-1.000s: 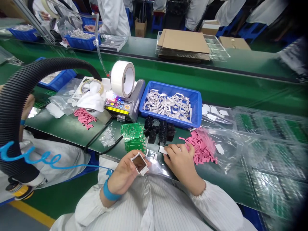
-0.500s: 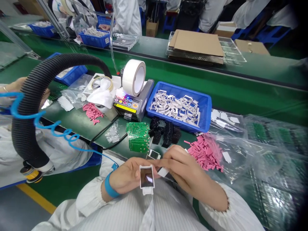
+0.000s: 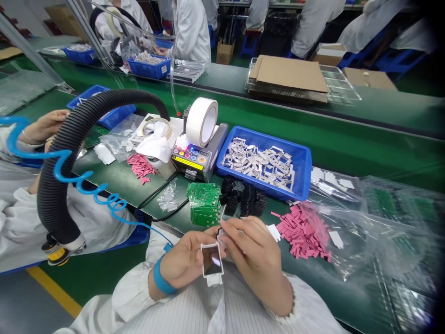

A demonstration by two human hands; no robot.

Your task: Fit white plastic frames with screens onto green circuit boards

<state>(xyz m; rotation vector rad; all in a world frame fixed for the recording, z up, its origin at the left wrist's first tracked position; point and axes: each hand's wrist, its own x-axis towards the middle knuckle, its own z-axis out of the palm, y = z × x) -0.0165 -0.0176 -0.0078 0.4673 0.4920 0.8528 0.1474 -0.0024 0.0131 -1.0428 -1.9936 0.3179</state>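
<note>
White plastic frame (image 3: 212,279) sits in the left hand (image 3: 186,260), held upright now, just as it was a moment ago. That hand is closed around the frame's left side. A blue wristband (image 3: 163,280) goes around the wrist. The frame has square corners, a small tab at the bottom and a dark, shiny window (image 3: 212,260).

The right hand (image 3: 253,250) has moved in closer. Its fingers are pinched narrow at the frame's top right corner, and they now nearly touch it. They seem to hold a thin strip (image 3: 219,233), but it is too small and too hidden to make out well.

At 12 o'clock from the frame lie stacked green circuit boards (image 3: 204,209). Black ridged blocks (image 3: 243,197) sit at 1 o'clock, and past them is a blue plastic tray (image 3: 274,141) full of pale frames. Soft pink strips (image 3: 304,232) lie in a heap at 3 o'clock, on a clear plastic bag (image 3: 347,241). At 11 o'clock, a fat white tape roll (image 3: 201,121) stands on a tape machine (image 3: 194,160).
</note>
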